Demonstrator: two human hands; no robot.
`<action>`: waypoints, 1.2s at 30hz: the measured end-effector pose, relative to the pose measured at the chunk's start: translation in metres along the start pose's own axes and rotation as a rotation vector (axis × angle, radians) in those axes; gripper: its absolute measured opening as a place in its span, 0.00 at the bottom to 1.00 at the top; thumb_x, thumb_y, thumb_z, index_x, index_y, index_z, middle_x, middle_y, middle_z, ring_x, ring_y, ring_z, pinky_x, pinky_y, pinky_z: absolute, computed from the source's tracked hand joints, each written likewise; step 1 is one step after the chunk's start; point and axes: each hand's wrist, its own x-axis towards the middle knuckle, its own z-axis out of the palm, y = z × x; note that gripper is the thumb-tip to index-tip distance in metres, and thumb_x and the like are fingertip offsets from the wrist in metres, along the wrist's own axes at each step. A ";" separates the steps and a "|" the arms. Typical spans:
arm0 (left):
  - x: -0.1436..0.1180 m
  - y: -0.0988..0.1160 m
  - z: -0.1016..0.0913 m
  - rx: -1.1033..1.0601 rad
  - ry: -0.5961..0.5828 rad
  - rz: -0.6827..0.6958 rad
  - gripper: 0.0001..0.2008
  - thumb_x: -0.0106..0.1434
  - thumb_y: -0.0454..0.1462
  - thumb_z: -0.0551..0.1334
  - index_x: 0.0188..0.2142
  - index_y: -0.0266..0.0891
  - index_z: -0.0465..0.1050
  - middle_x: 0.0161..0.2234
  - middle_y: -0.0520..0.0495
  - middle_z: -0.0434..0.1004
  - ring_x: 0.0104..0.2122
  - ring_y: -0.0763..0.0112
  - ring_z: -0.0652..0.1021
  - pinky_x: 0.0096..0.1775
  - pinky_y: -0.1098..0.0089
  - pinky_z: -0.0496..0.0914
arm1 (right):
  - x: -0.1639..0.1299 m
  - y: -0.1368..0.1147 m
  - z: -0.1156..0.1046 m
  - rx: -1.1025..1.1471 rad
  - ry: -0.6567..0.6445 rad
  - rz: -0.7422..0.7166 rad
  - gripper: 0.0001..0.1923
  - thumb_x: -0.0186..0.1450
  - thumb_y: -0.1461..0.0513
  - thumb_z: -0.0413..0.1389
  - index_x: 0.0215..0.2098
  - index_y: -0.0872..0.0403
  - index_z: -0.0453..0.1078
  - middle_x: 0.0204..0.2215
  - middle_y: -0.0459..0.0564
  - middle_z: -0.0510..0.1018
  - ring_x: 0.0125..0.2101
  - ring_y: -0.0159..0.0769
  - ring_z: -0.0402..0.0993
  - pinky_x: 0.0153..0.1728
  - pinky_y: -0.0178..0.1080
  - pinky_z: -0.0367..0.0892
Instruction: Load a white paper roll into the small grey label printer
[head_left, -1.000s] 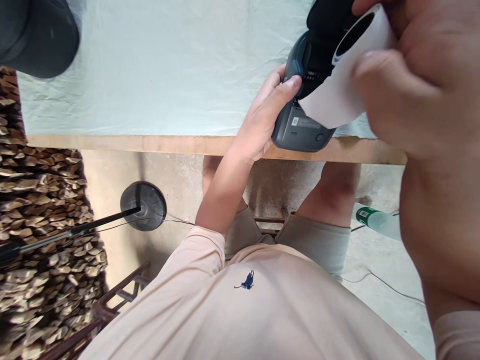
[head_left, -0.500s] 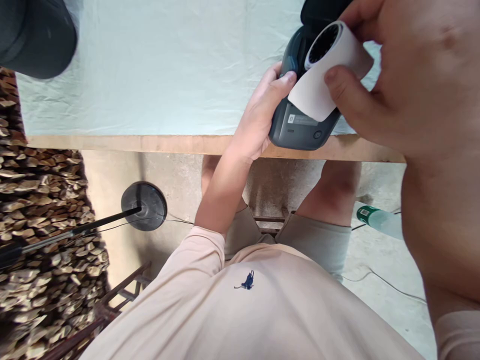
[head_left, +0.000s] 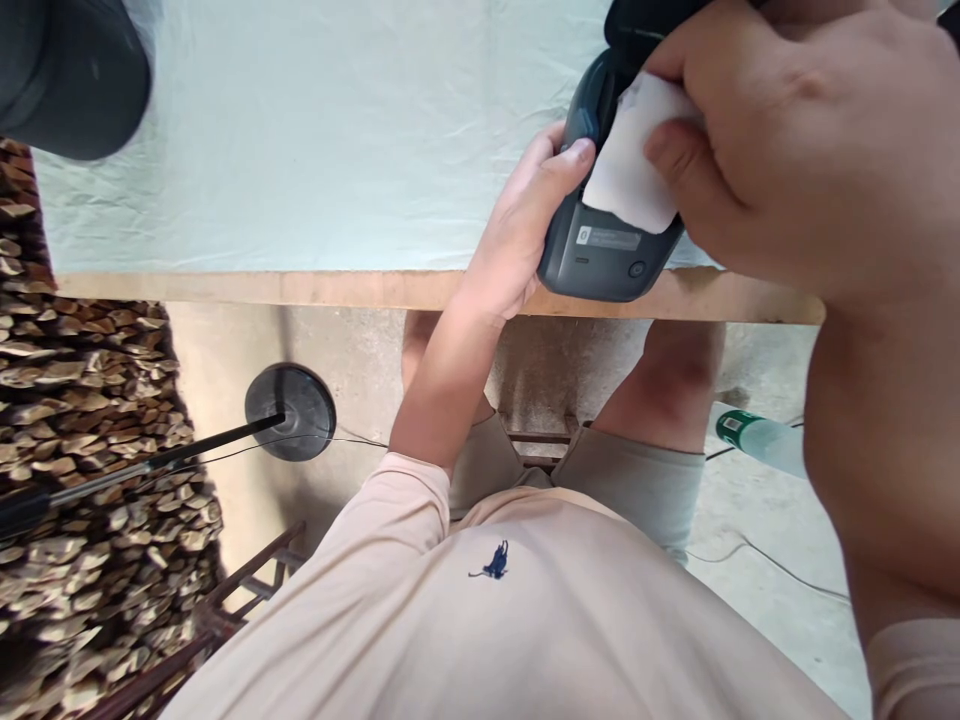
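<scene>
Far left, a dark cap point(head_left: 71, 75) sits at the corner of the pale cloth point(head_left: 322, 130) that covers the table point(head_left: 300, 288), and below it firewood point(head_left: 90, 400) is stacked beside a round black stand base point(head_left: 291, 410) on the floor. Moving in, the left hand point(head_left: 517, 235) reaches up over the table edge and grips the side of the dark grey printer point(head_left: 600, 250), thumb tip pressed against its upper left corner, fingers wrapped behind where they can't be seen. The printer sits right at the near edge of the table, its front panel facing the person. And on the right, the right hand point(head_left: 795, 150) is closed over a white paper roll point(head_left: 630, 165), fingers curled down on it and pressing it against the open top of the printer, loose end hanging over the front. Low right, a green-capped bottle point(head_left: 757, 440) lies on the floor.
</scene>
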 end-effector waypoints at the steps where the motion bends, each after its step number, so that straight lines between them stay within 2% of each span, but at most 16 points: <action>1: 0.000 0.000 0.001 0.008 0.031 0.005 0.06 0.61 0.36 0.49 0.35 0.42 0.63 0.26 0.54 0.68 0.39 0.73 0.74 0.34 0.76 0.66 | 0.001 0.000 0.002 -0.106 0.023 -0.081 0.21 0.62 0.53 0.35 0.50 0.50 0.54 0.43 0.48 0.63 0.57 0.45 0.49 0.54 0.57 0.47; 3: 0.000 -0.002 0.002 0.019 0.075 0.013 0.07 0.61 0.36 0.48 0.34 0.41 0.63 0.25 0.54 0.67 0.39 0.73 0.74 0.33 0.76 0.65 | 0.001 0.001 0.005 -0.250 0.048 -0.190 0.21 0.62 0.53 0.33 0.49 0.49 0.56 0.43 0.47 0.64 0.56 0.44 0.52 0.52 0.55 0.53; 4: 0.000 -0.002 0.001 0.021 0.075 0.015 0.08 0.61 0.36 0.48 0.35 0.40 0.63 0.25 0.54 0.66 0.39 0.73 0.74 0.33 0.77 0.64 | 0.000 0.002 0.006 -0.247 0.054 -0.195 0.21 0.62 0.53 0.34 0.49 0.47 0.56 0.45 0.46 0.62 0.56 0.43 0.52 0.53 0.54 0.54; 7: 0.001 -0.003 -0.001 0.012 0.018 0.004 0.08 0.61 0.37 0.48 0.37 0.40 0.63 0.26 0.55 0.67 0.43 0.72 0.74 0.35 0.77 0.65 | -0.007 0.004 0.007 -0.131 0.154 -0.141 0.22 0.60 0.51 0.38 0.52 0.45 0.53 0.50 0.46 0.57 0.54 0.38 0.55 0.53 0.45 0.57; 9: 0.001 -0.002 0.000 0.009 0.017 -0.006 0.08 0.61 0.37 0.48 0.36 0.41 0.63 0.29 0.55 0.69 0.47 0.72 0.72 0.36 0.77 0.66 | -0.013 0.008 0.009 -0.068 0.265 -0.140 0.22 0.60 0.51 0.39 0.50 0.46 0.56 0.47 0.45 0.61 0.51 0.32 0.58 0.53 0.41 0.58; 11: 0.001 -0.001 0.003 -0.022 0.059 0.002 0.07 0.61 0.37 0.48 0.32 0.41 0.63 0.31 0.56 0.71 0.48 0.73 0.71 0.37 0.78 0.67 | -0.019 0.011 0.016 -0.077 0.321 -0.182 0.19 0.59 0.50 0.39 0.44 0.45 0.61 0.42 0.42 0.65 0.49 0.28 0.60 0.55 0.41 0.56; 13: 0.000 0.001 0.008 -0.075 0.096 0.012 0.08 0.61 0.36 0.47 0.29 0.40 0.62 0.31 0.55 0.72 0.48 0.73 0.72 0.39 0.76 0.68 | -0.023 0.015 0.027 -0.108 0.313 -0.234 0.17 0.59 0.50 0.41 0.42 0.44 0.62 0.41 0.39 0.67 0.50 0.28 0.59 0.56 0.42 0.55; 16: 0.000 0.003 0.013 -0.130 0.147 -0.016 0.09 0.61 0.34 0.46 0.29 0.38 0.63 0.30 0.54 0.72 0.49 0.73 0.72 0.45 0.73 0.69 | -0.026 0.020 0.040 -0.080 0.382 -0.275 0.16 0.58 0.52 0.44 0.42 0.44 0.62 0.40 0.38 0.67 0.51 0.28 0.58 0.55 0.41 0.57; 18: 0.000 0.003 0.015 -0.148 0.151 -0.026 0.09 0.61 0.34 0.47 0.29 0.39 0.64 0.30 0.54 0.73 0.49 0.73 0.71 0.46 0.73 0.69 | -0.025 0.021 0.043 -0.046 0.499 -0.247 0.16 0.58 0.52 0.44 0.41 0.45 0.63 0.41 0.40 0.66 0.49 0.28 0.60 0.53 0.40 0.58; 20: 0.000 0.004 0.016 -0.179 0.135 -0.013 0.08 0.60 0.34 0.48 0.28 0.39 0.63 0.31 0.54 0.73 0.50 0.73 0.71 0.46 0.73 0.68 | -0.023 0.021 0.038 -0.035 0.548 -0.186 0.16 0.58 0.52 0.43 0.41 0.45 0.64 0.41 0.41 0.65 0.47 0.28 0.61 0.51 0.40 0.59; 22: 0.000 0.005 0.017 -0.194 0.153 -0.021 0.07 0.60 0.34 0.48 0.28 0.39 0.62 0.30 0.53 0.72 0.50 0.72 0.71 0.46 0.72 0.67 | -0.019 0.020 0.028 -0.054 0.465 -0.166 0.17 0.59 0.51 0.41 0.42 0.44 0.63 0.42 0.40 0.66 0.46 0.28 0.62 0.52 0.42 0.59; 24: 0.000 0.005 0.018 -0.161 0.196 -0.048 0.07 0.60 0.33 0.47 0.30 0.38 0.62 0.29 0.52 0.71 0.49 0.70 0.71 0.45 0.71 0.67 | -0.015 0.017 0.016 -0.095 0.310 -0.181 0.17 0.60 0.51 0.40 0.44 0.40 0.62 0.43 0.35 0.66 0.48 0.30 0.62 0.53 0.45 0.59; 27: 0.000 0.004 0.018 -0.056 0.182 -0.057 0.08 0.60 0.34 0.47 0.34 0.37 0.63 0.25 0.52 0.67 0.40 0.69 0.75 0.35 0.73 0.66 | -0.010 0.013 0.001 -0.196 0.146 -0.180 0.17 0.60 0.52 0.40 0.46 0.41 0.60 0.47 0.34 0.64 0.52 0.37 0.58 0.51 0.50 0.59; 31: -0.001 0.003 0.015 -0.017 0.153 -0.028 0.07 0.60 0.33 0.48 0.34 0.39 0.63 0.21 0.55 0.62 0.22 0.83 0.68 0.25 0.78 0.60 | -0.006 0.005 -0.006 -0.249 0.096 -0.173 0.21 0.61 0.50 0.38 0.49 0.44 0.59 0.48 0.40 0.64 0.51 0.40 0.60 0.48 0.48 0.61; 33: -0.002 0.003 0.011 -0.004 0.122 -0.013 0.08 0.60 0.32 0.48 0.36 0.37 0.64 0.22 0.55 0.63 0.21 0.85 0.66 0.25 0.80 0.60 | -0.003 0.002 -0.005 -0.236 0.093 -0.121 0.21 0.60 0.50 0.36 0.49 0.43 0.58 0.46 0.41 0.64 0.50 0.41 0.61 0.44 0.46 0.61; 36: -0.002 0.002 0.004 0.016 0.004 0.003 0.09 0.59 0.33 0.50 0.38 0.33 0.65 0.25 0.54 0.65 0.26 0.84 0.69 0.31 0.79 0.63 | 0.004 0.001 -0.003 -0.259 0.089 -0.087 0.19 0.60 0.52 0.38 0.46 0.46 0.59 0.42 0.43 0.65 0.49 0.43 0.61 0.41 0.47 0.58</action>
